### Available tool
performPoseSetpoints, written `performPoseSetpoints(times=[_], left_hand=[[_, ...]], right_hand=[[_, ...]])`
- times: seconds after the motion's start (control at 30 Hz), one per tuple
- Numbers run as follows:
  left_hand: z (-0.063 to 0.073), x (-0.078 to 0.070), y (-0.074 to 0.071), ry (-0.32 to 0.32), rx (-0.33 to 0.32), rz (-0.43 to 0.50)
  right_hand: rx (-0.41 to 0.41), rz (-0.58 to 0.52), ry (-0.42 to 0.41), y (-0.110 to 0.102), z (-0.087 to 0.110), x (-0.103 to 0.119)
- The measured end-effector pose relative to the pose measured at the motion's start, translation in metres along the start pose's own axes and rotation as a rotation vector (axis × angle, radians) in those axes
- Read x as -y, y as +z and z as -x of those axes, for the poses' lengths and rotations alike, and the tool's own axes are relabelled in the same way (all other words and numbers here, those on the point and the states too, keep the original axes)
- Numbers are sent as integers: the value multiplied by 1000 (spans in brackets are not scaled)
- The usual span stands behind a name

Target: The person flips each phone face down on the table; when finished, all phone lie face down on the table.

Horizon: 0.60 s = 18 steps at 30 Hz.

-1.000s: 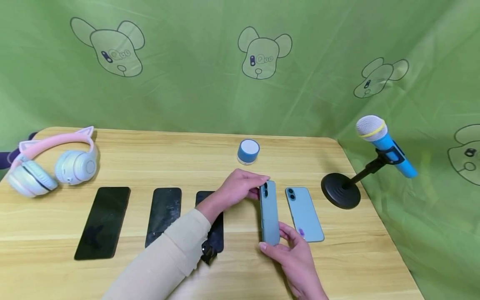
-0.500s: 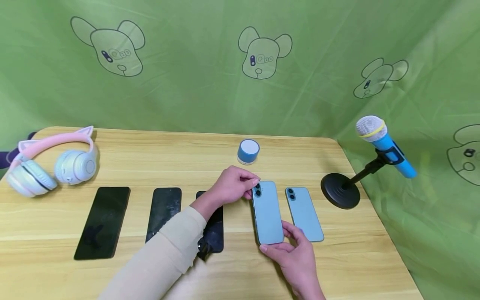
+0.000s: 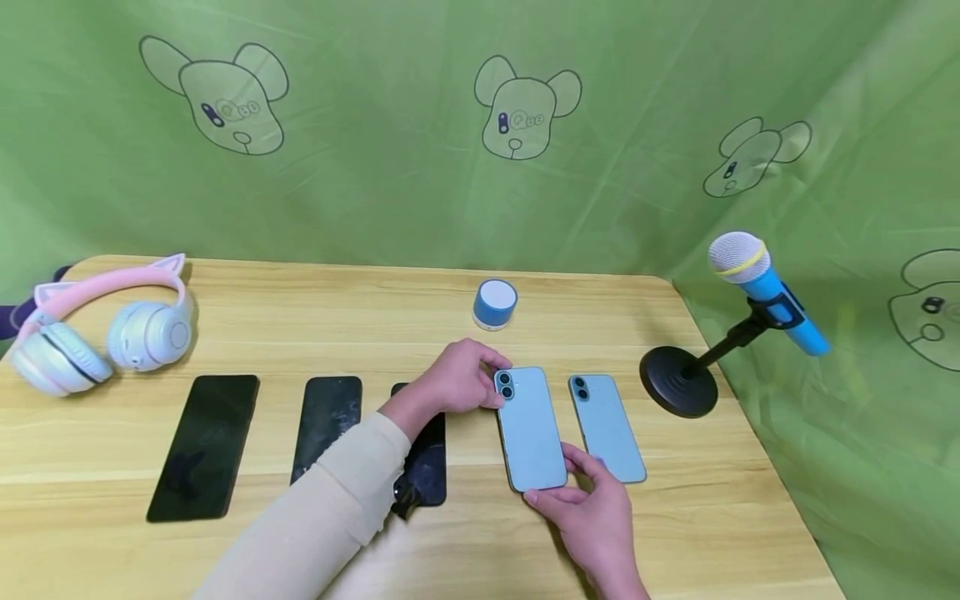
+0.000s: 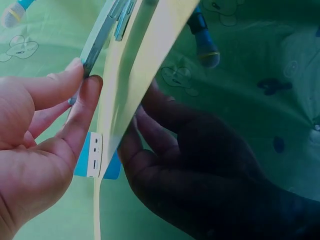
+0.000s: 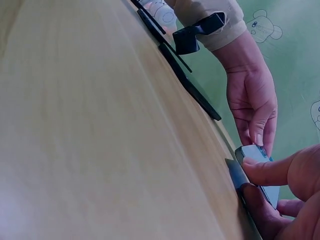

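Note:
A light-blue smartphone (image 3: 531,429), its camera side up, is held by both hands low over the table. My left hand (image 3: 461,377) pinches the upper left corner near the two lenses; in the left wrist view the left hand (image 4: 50,120) has thumb and fingers on the edge. The lower right corner is gripped by my right hand (image 3: 588,512), and the right wrist view shows its thumb (image 5: 265,172) on the phone's end. A second light-blue smartphone (image 3: 611,429) lies back up to the right. My left forearm partly covers a black smartphone (image 3: 429,462).
Further left lie two more black phones, one in the middle (image 3: 326,425) and one larger (image 3: 204,450). Cat-ear headphones (image 3: 150,333) sit at the far left. A small blue speaker (image 3: 495,304) stands behind my hands. A blue microphone (image 3: 765,287) on a black stand (image 3: 678,383) is at right.
The held phone has turned from nearly on its edge to nearly flat, back facing up. My left hand has shifted slightly left with its top corner; the right hand stays at the lower end.

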<state>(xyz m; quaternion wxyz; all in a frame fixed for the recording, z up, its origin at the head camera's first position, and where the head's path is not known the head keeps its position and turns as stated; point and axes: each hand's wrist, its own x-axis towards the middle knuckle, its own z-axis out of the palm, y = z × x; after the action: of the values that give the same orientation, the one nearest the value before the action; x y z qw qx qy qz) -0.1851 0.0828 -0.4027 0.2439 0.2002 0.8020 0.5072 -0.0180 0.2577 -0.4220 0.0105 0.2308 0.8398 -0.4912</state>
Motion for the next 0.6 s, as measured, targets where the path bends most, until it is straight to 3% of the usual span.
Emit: performPoseSetpoints(times=[0.6], left_hand=[[-6,3,6,11,-53,-199]], right_hand=[[1,156,-71,1,-3,2]])
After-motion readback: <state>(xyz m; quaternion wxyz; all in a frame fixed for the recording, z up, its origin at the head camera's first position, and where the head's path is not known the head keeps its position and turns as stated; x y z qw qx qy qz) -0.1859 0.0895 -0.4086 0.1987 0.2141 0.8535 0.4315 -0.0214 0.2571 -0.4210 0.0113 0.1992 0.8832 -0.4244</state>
